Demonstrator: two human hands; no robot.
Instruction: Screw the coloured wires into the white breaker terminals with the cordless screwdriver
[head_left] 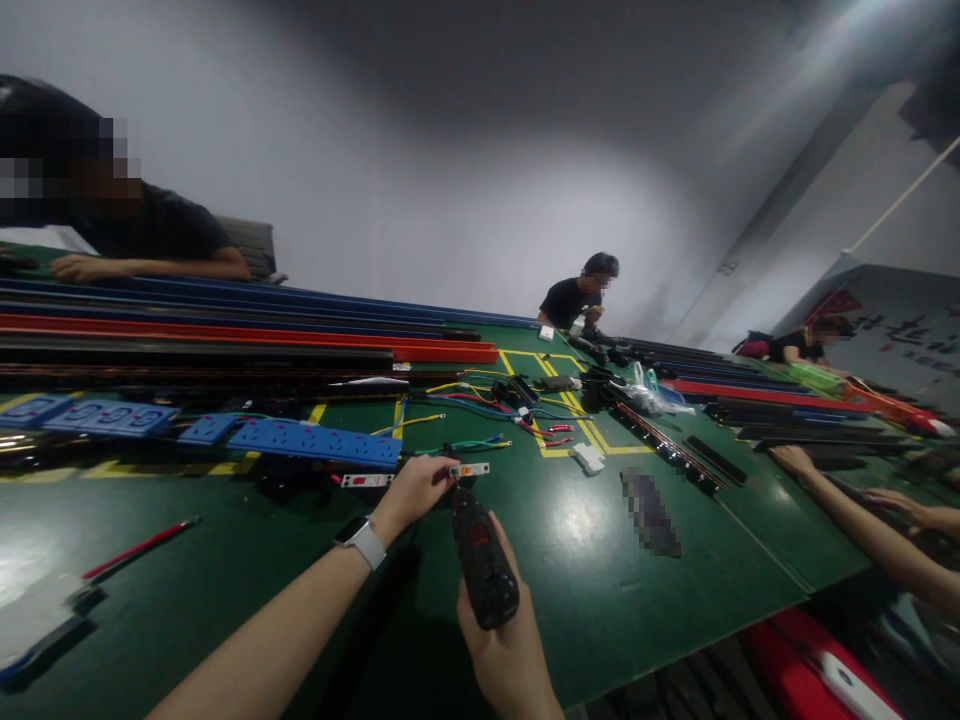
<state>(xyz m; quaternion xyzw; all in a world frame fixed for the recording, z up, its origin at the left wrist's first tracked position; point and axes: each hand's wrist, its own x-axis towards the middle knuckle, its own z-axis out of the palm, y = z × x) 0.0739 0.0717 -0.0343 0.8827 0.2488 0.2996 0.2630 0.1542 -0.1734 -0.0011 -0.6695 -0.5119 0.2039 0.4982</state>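
Note:
My left hand (411,496), a watch on its wrist, is closed with fingertips pinching the end of a small white switch module (475,469) with an orange rocker. In my right hand (519,645) is a black cordless screwdriver (484,565), gripped by its handle. Its front end points away from me at the module's left end, close to my left fingertips; whether the bit touches a screw cannot be made out. Just left of that lies a second white module (366,481) with a red switch. A blue socket strip (315,440) runs behind it.
Loose coloured wires (480,402) and a white plastic piece (587,458) lie beyond my hands. Long red profiles (442,352) stretch across the back left. A red-handled screwdriver (139,550) lies at left. Co-workers sit around the green table (600,610); one's arm (847,510) reaches in at right.

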